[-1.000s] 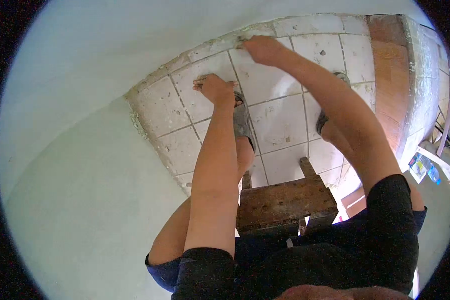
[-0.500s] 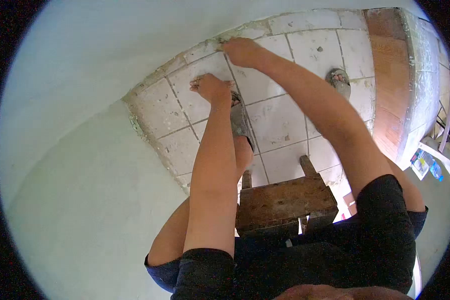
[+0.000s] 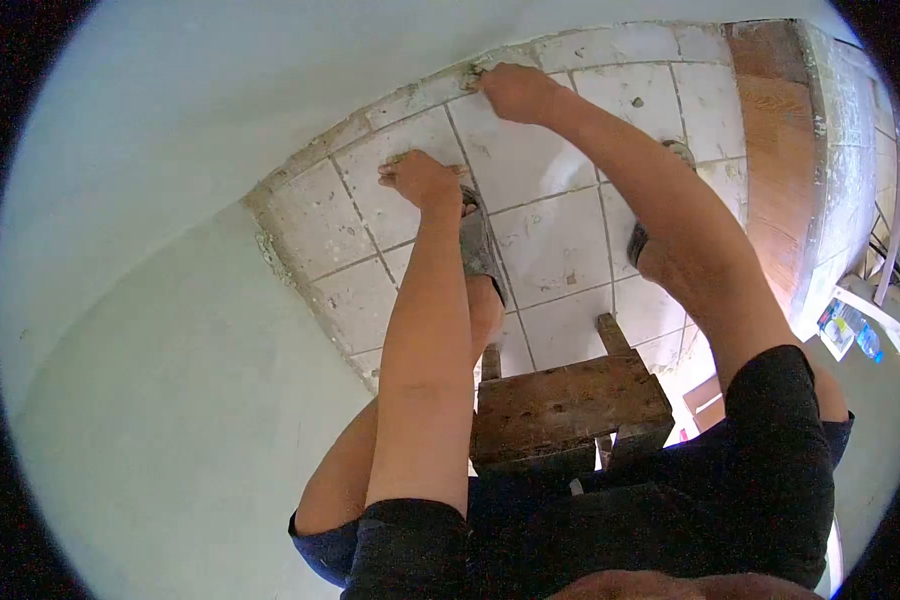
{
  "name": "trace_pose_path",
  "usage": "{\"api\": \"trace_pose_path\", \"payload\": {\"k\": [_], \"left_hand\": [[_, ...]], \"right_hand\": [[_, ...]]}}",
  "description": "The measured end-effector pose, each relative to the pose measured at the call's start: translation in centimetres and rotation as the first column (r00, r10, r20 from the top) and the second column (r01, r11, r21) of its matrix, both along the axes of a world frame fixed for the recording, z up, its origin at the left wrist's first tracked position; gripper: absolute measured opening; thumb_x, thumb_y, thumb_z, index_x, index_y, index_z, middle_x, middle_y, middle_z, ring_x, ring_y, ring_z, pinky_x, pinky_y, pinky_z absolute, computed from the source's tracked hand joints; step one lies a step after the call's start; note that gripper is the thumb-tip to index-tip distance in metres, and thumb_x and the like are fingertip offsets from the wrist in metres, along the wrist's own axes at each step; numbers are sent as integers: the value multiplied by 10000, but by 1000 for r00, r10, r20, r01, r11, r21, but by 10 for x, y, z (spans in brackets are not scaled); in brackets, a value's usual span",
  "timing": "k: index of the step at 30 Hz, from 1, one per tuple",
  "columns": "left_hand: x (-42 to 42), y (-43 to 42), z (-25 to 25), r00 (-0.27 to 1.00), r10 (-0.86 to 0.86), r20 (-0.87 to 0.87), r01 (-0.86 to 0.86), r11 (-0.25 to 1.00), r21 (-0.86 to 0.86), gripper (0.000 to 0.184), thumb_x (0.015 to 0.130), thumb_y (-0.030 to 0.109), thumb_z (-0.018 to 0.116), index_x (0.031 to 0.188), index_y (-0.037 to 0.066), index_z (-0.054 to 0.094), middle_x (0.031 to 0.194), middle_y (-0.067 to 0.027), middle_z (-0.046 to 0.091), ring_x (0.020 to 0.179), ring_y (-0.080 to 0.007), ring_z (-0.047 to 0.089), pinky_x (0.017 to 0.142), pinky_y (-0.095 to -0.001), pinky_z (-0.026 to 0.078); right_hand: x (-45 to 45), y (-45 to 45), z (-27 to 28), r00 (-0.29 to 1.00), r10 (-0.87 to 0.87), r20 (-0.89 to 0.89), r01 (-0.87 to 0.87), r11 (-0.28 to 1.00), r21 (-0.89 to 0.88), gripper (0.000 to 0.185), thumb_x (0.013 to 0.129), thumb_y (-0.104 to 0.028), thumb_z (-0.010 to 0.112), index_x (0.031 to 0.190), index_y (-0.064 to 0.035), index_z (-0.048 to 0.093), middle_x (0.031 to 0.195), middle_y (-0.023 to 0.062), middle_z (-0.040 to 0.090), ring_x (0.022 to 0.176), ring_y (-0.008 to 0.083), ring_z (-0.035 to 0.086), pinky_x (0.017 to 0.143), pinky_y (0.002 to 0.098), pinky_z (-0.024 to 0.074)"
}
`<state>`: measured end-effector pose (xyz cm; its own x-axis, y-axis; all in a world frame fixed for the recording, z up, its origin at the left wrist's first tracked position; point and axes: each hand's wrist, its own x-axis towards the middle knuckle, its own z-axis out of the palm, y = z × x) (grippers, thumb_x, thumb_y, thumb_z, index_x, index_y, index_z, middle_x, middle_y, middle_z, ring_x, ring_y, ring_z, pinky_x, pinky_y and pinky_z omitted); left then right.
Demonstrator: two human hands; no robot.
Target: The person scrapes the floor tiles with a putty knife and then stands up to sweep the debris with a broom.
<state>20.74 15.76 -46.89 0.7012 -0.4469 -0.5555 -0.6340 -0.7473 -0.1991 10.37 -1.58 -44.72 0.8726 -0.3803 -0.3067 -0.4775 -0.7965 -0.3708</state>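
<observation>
Tiled floor (image 3: 550, 240) meets pale wall (image 3: 220, 90) along a rightward-rising edge (image 3: 390, 106), upper frame.
We see right hand (image 3: 518, 95) nearest it, its hold unclear; left hand (image 3: 427, 180), lower, is apart, spread.

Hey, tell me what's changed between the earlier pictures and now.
The right hand moved left along the edge where the white square-tiled floor meets the pale plastered wall, then back right, close to where it began; whether it holds anything is too small to tell. The left hand stayed over the tiles, and the brown wooden stool stayed put.
</observation>
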Motion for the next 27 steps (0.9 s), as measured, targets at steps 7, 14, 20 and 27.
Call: {"api": "trace_pose_path", "payload": {"k": [7, 14, 20, 27], "left_hand": [[7, 7, -21, 998, 22, -65, -22, 1000, 5, 1097, 571, 638, 818, 1307, -106, 489, 1407, -309, 423, 1329, -433, 402, 1113, -514, 315], [0, 0, -9, 1000, 25, 2, -25, 1000, -17, 1108, 557, 596, 846, 1318, -115, 467, 1401, -309, 428, 1333, -437, 393, 1118, -515, 306], [0, 4, -4, 1000, 7, -9, -8, 999, -48, 1039, 593, 560, 839, 1303, -111, 486, 1400, -310, 430, 1325, -464, 391, 1116, -531, 294], [4, 11, -25, 1000, -2, 29, 4, 996, -92, 958, 646, 500, 830, 1298, -113, 487, 1373, -315, 455, 1311, -463, 405, 1098, -529, 324]], "right_hand": [[-19, -8, 9, 989, 36, -144, -34, 999, 16, 239, 826, -84, 518, 1023, 9, 617, 918, 235, 661, 929, 388, 647, 812, 495, 528], [33, 35, -3, 999, -5, 52, 5, 1000, 6, 150, 844, -100, 529, 939, -17, 612, 945, 217, 661, 887, 356, 664, 760, 475, 544], [-23, 103, -6, 959, -250, 135, 246, 968, 46, 141, 851, -99, 530, 945, -34, 612, 846, 186, 668, 745, 348, 679, 641, 446, 559], [-17, 111, -15, 933, -360, 12, 360, 933, 31, 212, 850, -111, 518, 1005, -21, 632, 806, 209, 663, 771, 353, 679, 663, 458, 560]]}}
